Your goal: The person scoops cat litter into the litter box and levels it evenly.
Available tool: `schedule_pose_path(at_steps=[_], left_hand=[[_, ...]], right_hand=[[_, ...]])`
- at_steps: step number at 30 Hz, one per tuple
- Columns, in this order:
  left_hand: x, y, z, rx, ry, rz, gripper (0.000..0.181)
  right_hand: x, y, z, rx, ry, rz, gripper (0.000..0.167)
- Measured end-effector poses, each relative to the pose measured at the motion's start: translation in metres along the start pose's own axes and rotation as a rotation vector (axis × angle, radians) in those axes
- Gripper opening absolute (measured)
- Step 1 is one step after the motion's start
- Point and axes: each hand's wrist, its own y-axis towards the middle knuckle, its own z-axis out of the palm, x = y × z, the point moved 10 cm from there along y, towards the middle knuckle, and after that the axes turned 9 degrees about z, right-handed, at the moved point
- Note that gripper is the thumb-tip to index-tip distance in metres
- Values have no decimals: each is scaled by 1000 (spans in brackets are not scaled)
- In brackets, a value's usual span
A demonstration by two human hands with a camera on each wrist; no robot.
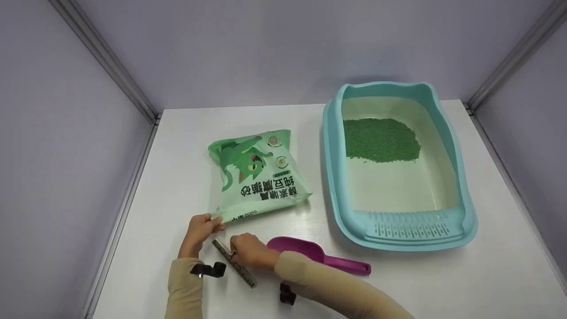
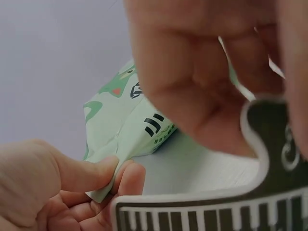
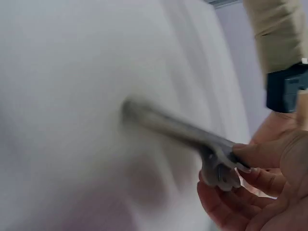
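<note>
A green and pale-green cat litter bag [image 1: 266, 175], printed with a cat, lies flat on the white table. My left hand [image 1: 199, 230] pinches its near left corner between thumb and fingers, as the left wrist view shows at the bag's edge [image 2: 108, 175]. Just to the right, my right hand [image 1: 251, 250] grips a long black-and-white clip [image 1: 243, 274] with a piano-key pattern, held apart from the bag. In the right wrist view the thumb and fingers pinch the clip's handles [image 3: 219, 168]; its far end is blurred.
A purple scoop [image 1: 347, 264] lies beside my right forearm, which partly covers it. To the right stands a light-blue litter box [image 1: 332, 150] with green litter [image 1: 381, 139] spread in its back left part. Walls border the table at the back and sides.
</note>
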Motion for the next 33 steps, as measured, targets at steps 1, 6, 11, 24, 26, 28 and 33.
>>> schedule_pose_path(at_steps=[1,6,11,24,26,28,33], left_hand=[[0,0,0,-1,7,0,29],[0,1,-1,-2,37,3,26],[2,2,0,10,13,-1,29],[2,0,2,9,-12,12,29],[2,0,2,11,-22,7,29],[2,1,2,11,-20,6,30],[2,1,1,2,14,5,30]], right_hand=[[-2,-1,-5,3,68,21,13],[-25,-3,-22,38,503,192,19],[-47,-5,-18,170,864,353,17],[-84,-11,-17,417,1346,601,19],[-89,-13,-18,459,1410,629,18],[-96,-13,-21,464,1467,649,16],[-120,-11,-26,372,1555,663,10]])
